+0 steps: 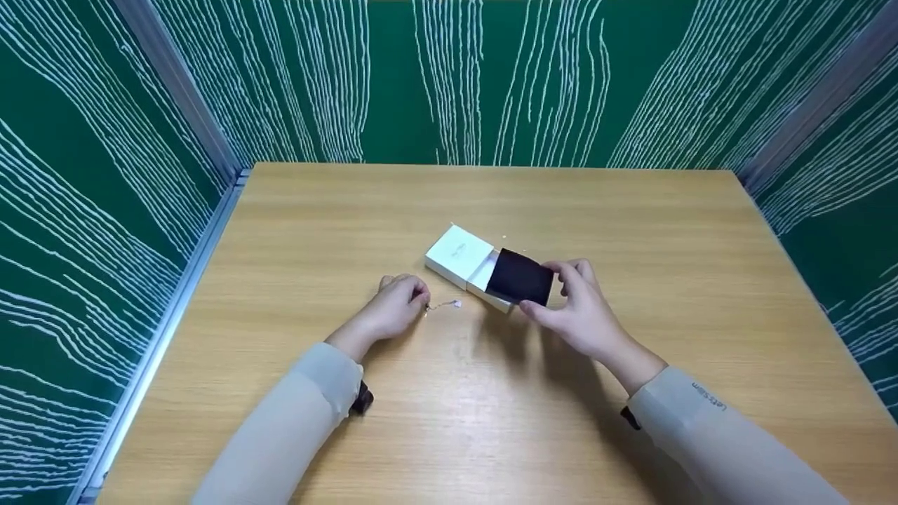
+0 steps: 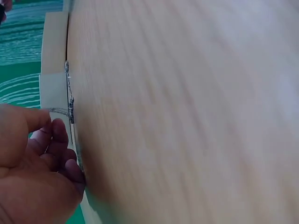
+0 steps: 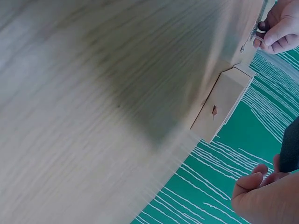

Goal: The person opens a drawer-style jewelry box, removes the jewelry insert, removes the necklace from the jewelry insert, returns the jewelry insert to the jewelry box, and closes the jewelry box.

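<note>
My left hand (image 1: 398, 305) pinches one end of a thin jewellery chain (image 2: 70, 93) between thumb and fingertips, low over the table. The chain's other end, with a small pale charm (image 1: 457, 304), trails to the right. A small white box (image 1: 457, 251) with faint print on its lid lies right of this hand, its inner drawer (image 1: 481, 278) slid partly out. My right hand (image 1: 579, 308) grips a flat black pad (image 1: 520, 276) by its edges, thumb at the near corner. In the right wrist view the pad (image 3: 290, 147) is raised off the drawer. Its underside is hidden.
The wooden table (image 1: 316, 210) carries the box near its middle. Green walls (image 1: 400, 84) with white wavy lines enclose the back and sides. A metal rail (image 1: 175, 294) runs along the left edge. Tiny light specks (image 1: 504, 237) lie behind the box.
</note>
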Demonstrator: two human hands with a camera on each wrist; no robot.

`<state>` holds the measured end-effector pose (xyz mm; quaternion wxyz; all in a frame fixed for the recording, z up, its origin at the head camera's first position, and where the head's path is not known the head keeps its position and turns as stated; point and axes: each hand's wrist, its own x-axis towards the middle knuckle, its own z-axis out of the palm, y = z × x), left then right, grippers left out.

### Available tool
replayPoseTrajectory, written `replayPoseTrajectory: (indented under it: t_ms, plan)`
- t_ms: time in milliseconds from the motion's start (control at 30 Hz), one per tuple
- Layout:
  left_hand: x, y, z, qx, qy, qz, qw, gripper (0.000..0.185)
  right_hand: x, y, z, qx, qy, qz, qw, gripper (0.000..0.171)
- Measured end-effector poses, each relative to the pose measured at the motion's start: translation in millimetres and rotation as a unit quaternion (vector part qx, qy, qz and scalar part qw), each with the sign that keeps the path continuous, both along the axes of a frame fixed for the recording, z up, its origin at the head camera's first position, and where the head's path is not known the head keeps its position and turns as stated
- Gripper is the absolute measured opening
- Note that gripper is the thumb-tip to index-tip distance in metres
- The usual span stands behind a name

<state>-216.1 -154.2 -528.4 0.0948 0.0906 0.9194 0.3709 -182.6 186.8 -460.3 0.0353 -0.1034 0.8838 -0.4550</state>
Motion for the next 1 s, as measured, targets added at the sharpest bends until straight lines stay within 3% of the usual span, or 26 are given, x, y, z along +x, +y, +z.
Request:
replayPoseTrajectory:
  t_ms: [167,367,700,1000]
  plan:
    - [7.7,2.8,13.2,-0.003,-0.013,0.011,0.9998,0.01,-0.7,-0.6,-0.1,0.0,0.005,0.002,1.0,0.075]
    - [8.7,-0.1,14.3,-0.022,0.003,0.006,0.9997,0.01,-0.9,-1.8,-1.2,0.007,0.006,0.004,1.0,0.076]
    - [-7.6,-4.4,-9.1,-0.005,0.028,0.018,0.9994,0.009,-1.5,-3.6,-2.3,0.019,0.006,0.008,1.0,0.078]
    - [2.6,0.8,15.0,0.016,0.009,0.035,0.9992,0.007,-4.3,-3.5,-6.4,0.018,0.004,0.01,1.0,0.082]
